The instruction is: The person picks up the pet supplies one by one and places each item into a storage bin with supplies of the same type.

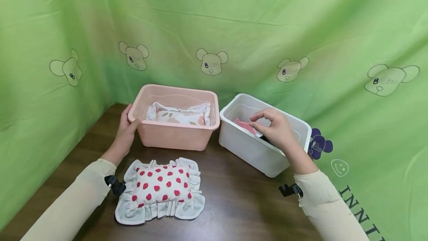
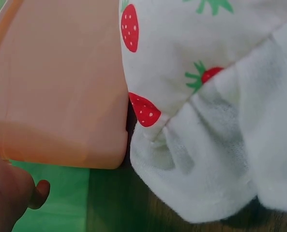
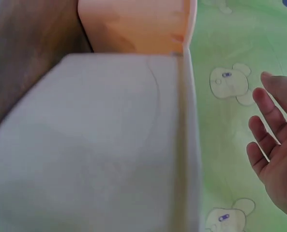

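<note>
Above the white bin, my right hand curves loosely, empty; my left hand grips the pink bin.

Shows smooth plastic with a soft sheen on the pink bin and white bin. Has matt cloth on the strawberry cushion, rougher and towel-like along the frill. Shows wood grain, faintly glossy, on the worktop; thin, creased cloth in the green backdrop. Possibly foam or felt for the half-hidden pink piece.
</note>
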Motion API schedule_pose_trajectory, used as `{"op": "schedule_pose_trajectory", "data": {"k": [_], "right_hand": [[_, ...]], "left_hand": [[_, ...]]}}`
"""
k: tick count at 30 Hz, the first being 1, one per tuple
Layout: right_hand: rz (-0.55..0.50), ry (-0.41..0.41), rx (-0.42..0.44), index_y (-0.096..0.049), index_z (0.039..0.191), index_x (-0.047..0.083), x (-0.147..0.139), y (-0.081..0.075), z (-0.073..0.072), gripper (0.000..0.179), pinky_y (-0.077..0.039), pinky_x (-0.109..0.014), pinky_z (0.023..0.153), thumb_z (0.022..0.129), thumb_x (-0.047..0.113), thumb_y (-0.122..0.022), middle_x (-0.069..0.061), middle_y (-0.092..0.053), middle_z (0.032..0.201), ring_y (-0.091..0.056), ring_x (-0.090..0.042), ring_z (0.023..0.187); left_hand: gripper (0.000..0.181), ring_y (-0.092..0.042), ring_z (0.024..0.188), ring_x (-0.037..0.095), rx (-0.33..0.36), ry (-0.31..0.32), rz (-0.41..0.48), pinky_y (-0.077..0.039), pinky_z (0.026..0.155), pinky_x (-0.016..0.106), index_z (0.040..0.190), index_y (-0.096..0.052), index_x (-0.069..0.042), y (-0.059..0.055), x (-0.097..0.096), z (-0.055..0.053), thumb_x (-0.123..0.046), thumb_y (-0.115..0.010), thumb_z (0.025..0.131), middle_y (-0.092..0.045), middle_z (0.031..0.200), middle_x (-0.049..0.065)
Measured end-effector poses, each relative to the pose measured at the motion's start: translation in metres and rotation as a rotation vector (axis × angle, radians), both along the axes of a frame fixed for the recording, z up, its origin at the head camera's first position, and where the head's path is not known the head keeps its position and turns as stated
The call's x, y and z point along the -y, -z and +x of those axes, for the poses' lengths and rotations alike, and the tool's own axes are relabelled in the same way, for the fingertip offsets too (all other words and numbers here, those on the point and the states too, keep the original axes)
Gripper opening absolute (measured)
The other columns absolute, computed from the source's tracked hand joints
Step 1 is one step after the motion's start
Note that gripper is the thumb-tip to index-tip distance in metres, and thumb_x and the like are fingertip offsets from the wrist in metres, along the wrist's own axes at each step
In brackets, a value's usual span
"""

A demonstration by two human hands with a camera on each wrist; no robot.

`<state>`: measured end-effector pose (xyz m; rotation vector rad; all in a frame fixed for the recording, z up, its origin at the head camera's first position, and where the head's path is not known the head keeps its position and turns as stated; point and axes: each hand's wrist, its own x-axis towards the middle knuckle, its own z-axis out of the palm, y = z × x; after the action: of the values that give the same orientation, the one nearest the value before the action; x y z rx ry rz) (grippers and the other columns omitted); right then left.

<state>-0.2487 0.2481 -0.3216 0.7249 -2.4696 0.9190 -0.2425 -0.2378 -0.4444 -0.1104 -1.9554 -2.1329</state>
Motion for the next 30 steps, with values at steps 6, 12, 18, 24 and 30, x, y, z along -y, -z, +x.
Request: {"op": "schedule_pose_trajectory", "data": {"k": [6, 12, 18, 24, 30], "right_hand": [[-0.111, -0.083, -0.075, -0.079, 0.093, 0.015, 0.015, 0.018, 0.021, 0.019, -0.041, -0.018, 0.090, 0.080, 0.002, -0.086, -0.004, -0.077, 0.097, -0.059, -0.007, 0.101], [-0.132, -0.174, -0.113, -0.077, 0.093, 0.005, 0.034, 0.038, 0.040, 0.028, -0.041, -0.016, 0.095, 0.071, -0.009, -0.087, -0.011, -0.074, 0.095, -0.061, -0.023, 0.103], [-0.121, -0.236, -0.057, -0.077, 0.099, 0.012, 0.047, 0.061, 0.054, 0.027, -0.043, -0.018, 0.096, 0.077, 0.001, -0.088, -0.001, -0.074, 0.098, -0.063, -0.019, 0.100], [-0.108, -0.231, 0.052, -0.077, 0.103, 0.021, 0.057, 0.080, 0.062, 0.023, -0.048, -0.023, 0.096, 0.083, 0.013, -0.086, 0.008, -0.072, 0.103, -0.063, -0.013, 0.104], [0.004, -0.246, 0.255, -0.077, 0.110, 0.024, 0.069, 0.097, 0.068, 0.025, -0.052, -0.036, 0.096, 0.086, 0.024, -0.085, 0.017, -0.070, 0.107, -0.061, -0.008, 0.108]], "left_hand": [[0.074, -0.012, 0.156, 0.027, 0.012, 0.031, -0.031, -0.011, 0.128, 0.040, 0.165, -0.001, -0.017, -0.003, 0.002, 0.004, -0.014, -0.047, 0.108, -0.007, 0.172, 0.009], [0.075, -0.012, 0.157, 0.030, 0.004, 0.057, -0.046, -0.010, 0.128, 0.044, 0.165, 0.001, -0.017, -0.003, 0.007, 0.005, -0.016, -0.047, 0.108, -0.006, 0.172, 0.010], [0.075, -0.012, 0.157, 0.028, 0.025, 0.063, -0.053, -0.011, 0.128, 0.045, 0.165, 0.001, -0.018, -0.002, 0.007, 0.007, -0.016, -0.047, 0.108, -0.006, 0.172, 0.008], [0.075, -0.014, 0.156, 0.027, 0.029, 0.072, -0.043, -0.020, 0.126, 0.033, 0.165, 0.001, -0.020, -0.004, 0.006, 0.009, -0.018, -0.048, 0.109, -0.007, 0.172, 0.007], [0.073, -0.017, 0.153, 0.032, 0.008, 0.065, -0.002, -0.037, 0.098, 0.012, 0.165, -0.001, -0.016, -0.005, 0.003, 0.009, -0.017, -0.047, 0.108, -0.009, 0.171, 0.012]]}}
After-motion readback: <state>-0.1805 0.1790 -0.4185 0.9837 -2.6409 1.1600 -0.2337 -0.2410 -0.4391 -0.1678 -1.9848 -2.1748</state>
